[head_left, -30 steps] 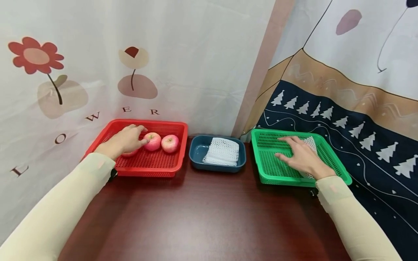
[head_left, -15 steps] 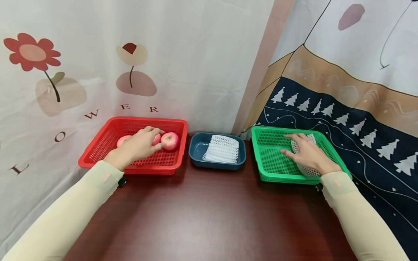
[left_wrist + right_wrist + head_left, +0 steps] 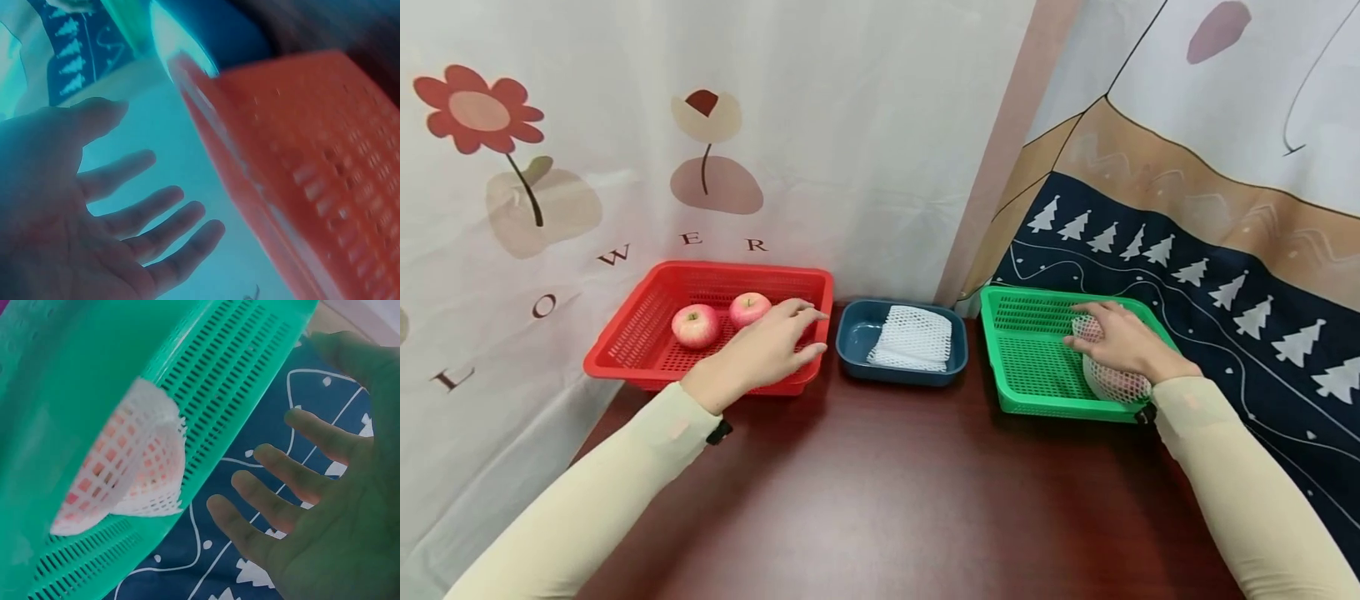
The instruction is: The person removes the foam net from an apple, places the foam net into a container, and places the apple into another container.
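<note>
My left hand [image 3: 760,352] hovers over the right part of the red basket [image 3: 625,342], fingers spread and holding nothing. Two pink-red apples, one on the left [image 3: 695,326] and one farther back [image 3: 749,309], lie in that basket; the hand covers the spot where a third lay. Over the green basket [image 3: 1030,408] is my right hand [image 3: 1126,340], its fingers apart with nothing in them. Beneath it sit two apples in white foam net sleeves, a nearer one [image 3: 1118,386] and a farther one [image 3: 1086,327], partly hidden. The right wrist view shows both sleeved apples [image 3: 100,469] inside the basket wall.
Between the baskets stands a small dark blue tray [image 3: 856,371] with flat white foam net sleeves [image 3: 913,337] in it. All three containers stand at the back of the brown table [image 3: 880,492], close to a printed curtain [image 3: 865,167].
My left hand has moved right across the red basket, uncovering the left apples and covering the rightmost one. My right hand has shifted slightly right, away from the basket's middle, showing more sleeved fruit.
</note>
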A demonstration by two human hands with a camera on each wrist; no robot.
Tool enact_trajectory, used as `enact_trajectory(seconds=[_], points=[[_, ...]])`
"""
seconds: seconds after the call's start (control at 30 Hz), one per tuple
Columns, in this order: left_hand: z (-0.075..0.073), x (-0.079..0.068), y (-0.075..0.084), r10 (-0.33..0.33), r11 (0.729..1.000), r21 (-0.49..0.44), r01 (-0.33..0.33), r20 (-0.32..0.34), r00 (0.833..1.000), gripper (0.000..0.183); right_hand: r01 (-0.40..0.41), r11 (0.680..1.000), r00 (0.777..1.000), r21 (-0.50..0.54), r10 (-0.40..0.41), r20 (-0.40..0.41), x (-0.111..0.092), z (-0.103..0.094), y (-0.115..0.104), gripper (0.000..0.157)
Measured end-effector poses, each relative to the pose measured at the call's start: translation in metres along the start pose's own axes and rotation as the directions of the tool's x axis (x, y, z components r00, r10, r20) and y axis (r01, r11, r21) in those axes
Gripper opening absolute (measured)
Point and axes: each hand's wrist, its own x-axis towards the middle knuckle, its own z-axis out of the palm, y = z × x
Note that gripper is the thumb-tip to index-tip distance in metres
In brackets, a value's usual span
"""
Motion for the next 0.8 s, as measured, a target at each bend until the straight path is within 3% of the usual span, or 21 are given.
enact_trajectory(seconds=[0.4, 0.8], points=[[0.031, 0.001, 0.043, 0.133, 0.991, -0.014, -0.135, -0.101, 0.986, 0.058, -0.003, 1.000, 0.999, -0.006, 0.003, 0.052, 0.006, -0.003, 0.013, 0.082], [0.060, 0.010, 0.080, 0.170, 0.983, -0.064, -0.174, -0.067, 0.983, 0.059, -0.013, 0.999, 0.996, -0.034, 0.016, 0.093, 0.005, -0.003, 0.023, 0.075]])
